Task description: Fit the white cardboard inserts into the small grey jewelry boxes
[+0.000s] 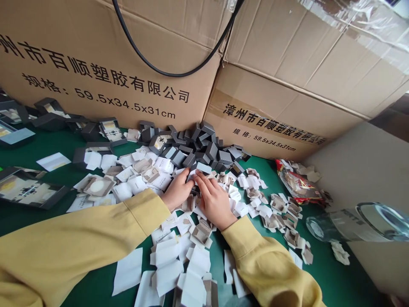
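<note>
White insert card (195, 174) pinched between left hand (177, 192) and right hand (214, 201), fingers narrowed on it, directly in front of grey box pile (194, 147). Loose white inserts (172, 260) spread nearer than pile, kept within reach. Cardboard cartons (105, 64) stacked behind pile.

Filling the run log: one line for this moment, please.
left hand: on white card inserts | right hand: beside it, fingertips at grey box pile | surface: green table | behind: cardboard cartons
</note>
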The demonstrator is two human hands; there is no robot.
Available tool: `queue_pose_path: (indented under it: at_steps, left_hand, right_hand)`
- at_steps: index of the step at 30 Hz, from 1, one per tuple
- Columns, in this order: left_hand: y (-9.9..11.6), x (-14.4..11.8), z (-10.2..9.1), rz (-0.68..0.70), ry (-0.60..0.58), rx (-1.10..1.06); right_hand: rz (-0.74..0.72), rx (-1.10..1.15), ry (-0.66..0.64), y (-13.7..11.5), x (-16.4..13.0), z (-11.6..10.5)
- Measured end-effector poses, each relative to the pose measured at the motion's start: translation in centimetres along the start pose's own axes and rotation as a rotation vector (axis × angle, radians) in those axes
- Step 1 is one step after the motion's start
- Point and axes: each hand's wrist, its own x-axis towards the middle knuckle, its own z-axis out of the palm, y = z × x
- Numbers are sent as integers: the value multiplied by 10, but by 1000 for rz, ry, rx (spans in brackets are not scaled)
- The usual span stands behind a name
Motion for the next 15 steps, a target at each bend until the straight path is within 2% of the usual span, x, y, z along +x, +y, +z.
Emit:
queue_pose_path:
  at_steps: [8, 15]
  left_hand:
    - [0, 1, 1, -42, -56, -192]
    - [-2, 0, 2, -3, -23, -26]
  right_hand:
    - [28, -48, -15, 0, 1, 1]
    - [53, -67, -71, -1, 3, 3]
